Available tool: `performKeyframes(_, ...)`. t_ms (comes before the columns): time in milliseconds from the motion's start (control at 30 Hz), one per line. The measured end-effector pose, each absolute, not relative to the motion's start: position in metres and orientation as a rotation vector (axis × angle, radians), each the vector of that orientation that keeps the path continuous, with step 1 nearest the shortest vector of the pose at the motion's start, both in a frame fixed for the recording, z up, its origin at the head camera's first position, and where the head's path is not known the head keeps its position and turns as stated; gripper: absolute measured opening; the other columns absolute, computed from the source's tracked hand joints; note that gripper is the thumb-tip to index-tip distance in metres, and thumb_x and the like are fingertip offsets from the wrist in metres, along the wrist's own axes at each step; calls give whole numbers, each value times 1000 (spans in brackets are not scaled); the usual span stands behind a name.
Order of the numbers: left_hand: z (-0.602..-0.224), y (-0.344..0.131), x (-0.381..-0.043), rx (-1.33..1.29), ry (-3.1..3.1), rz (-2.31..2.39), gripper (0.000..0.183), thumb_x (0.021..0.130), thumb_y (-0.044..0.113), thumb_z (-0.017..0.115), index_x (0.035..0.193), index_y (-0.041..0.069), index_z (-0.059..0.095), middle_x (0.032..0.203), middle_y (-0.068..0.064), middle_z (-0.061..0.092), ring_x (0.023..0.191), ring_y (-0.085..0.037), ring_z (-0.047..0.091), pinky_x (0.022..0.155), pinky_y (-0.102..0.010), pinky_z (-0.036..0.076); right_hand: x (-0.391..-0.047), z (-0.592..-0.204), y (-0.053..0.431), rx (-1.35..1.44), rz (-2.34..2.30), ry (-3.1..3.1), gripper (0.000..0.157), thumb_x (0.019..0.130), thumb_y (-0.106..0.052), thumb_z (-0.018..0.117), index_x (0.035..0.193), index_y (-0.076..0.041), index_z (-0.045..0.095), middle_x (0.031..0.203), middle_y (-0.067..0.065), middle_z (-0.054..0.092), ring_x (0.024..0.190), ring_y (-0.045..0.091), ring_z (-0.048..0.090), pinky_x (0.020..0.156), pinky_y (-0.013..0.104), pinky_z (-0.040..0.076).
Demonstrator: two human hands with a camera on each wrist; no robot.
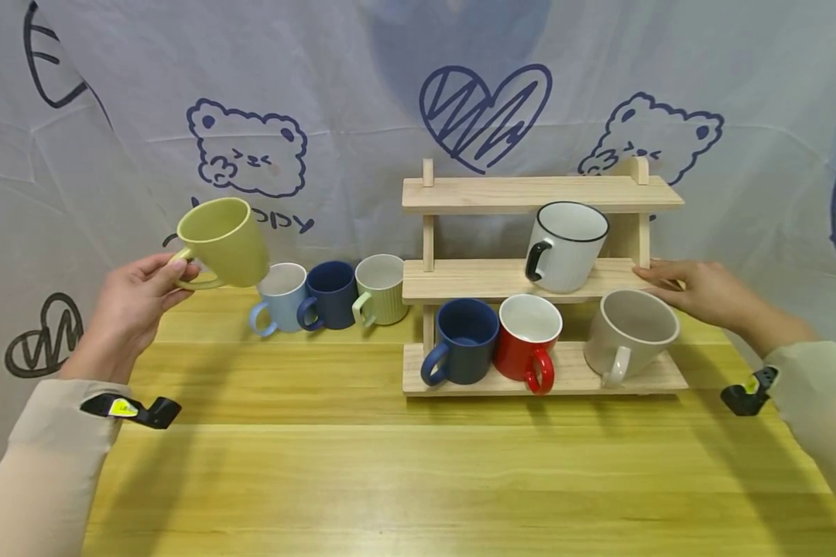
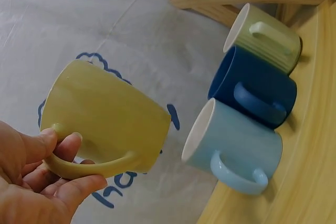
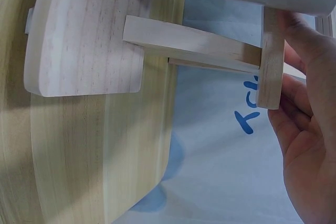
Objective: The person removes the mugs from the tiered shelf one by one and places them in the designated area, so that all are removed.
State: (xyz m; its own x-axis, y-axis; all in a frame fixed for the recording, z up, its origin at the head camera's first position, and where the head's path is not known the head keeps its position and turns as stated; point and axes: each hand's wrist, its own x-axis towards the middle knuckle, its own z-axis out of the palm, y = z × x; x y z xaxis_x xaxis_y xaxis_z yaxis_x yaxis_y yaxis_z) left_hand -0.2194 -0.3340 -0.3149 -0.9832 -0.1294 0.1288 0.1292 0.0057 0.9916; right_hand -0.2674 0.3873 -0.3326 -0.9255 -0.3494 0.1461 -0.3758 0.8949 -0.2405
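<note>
Three mugs (image 1: pixel 332 298) line the tabletop's (image 1: pixel 425 480) back edge before cloth (image 1: pixel 362 77), left hand (image 1: pixel 132 302) gripping yellow mug (image 1: pixel 235 249), right hand (image 1: pixel 707 290) pinching rack (image 1: pixel 474 278).

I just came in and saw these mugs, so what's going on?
A person's left hand holds a yellow mug up by its handle. Their right hand grips the right end of the shelf. A white mug stands on the middle board, and a navy mug, a red mug and a beige mug on the bottom board. A light blue mug, a second navy mug and a green mug stand on the table.
</note>
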Motion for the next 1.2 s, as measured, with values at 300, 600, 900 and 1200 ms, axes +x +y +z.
performKeyframes(300,-325,-346,-221,82,-2146,-2020,48,94,29,62,129,-2,53,98,7,65,99,-3,59,81,-12,51,-267,-331,387,564,407,-2964,44,98,-31,62,134,-7,59,137,25,50,116,53,51,93,68,39)
performKeyframes(600,-335,-357,-223,133,-2127,-2040,45,94,30,62,127,-1,55,96,8,66,97,-3,59,78,-11,51,-267,-330,386,558,406,-2970,43,98,-31,62,134,-6,59,137,25,50,117,51,51,94,68,39)
performKeyframes(900,-349,-365,-227,136,-2080,-2061,19,95,25,62,108,11,65,92,8,68,90,-1,60,74,-12,52,-266,-331,387,560,411,-2964,42,98,-30,62,133,-7,59,137,25,50,117,51,51,94,67,39)
performKeyframes(1200,-370,-369,-227,149,-2087,-2044,18,96,24,61,106,11,64,90,10,68,90,0,61,73,-11,52,-265,-332,388,570,392,-2958,43,98,-30,62,134,-7,59,137,25,50,116,53,50,94,68,38)
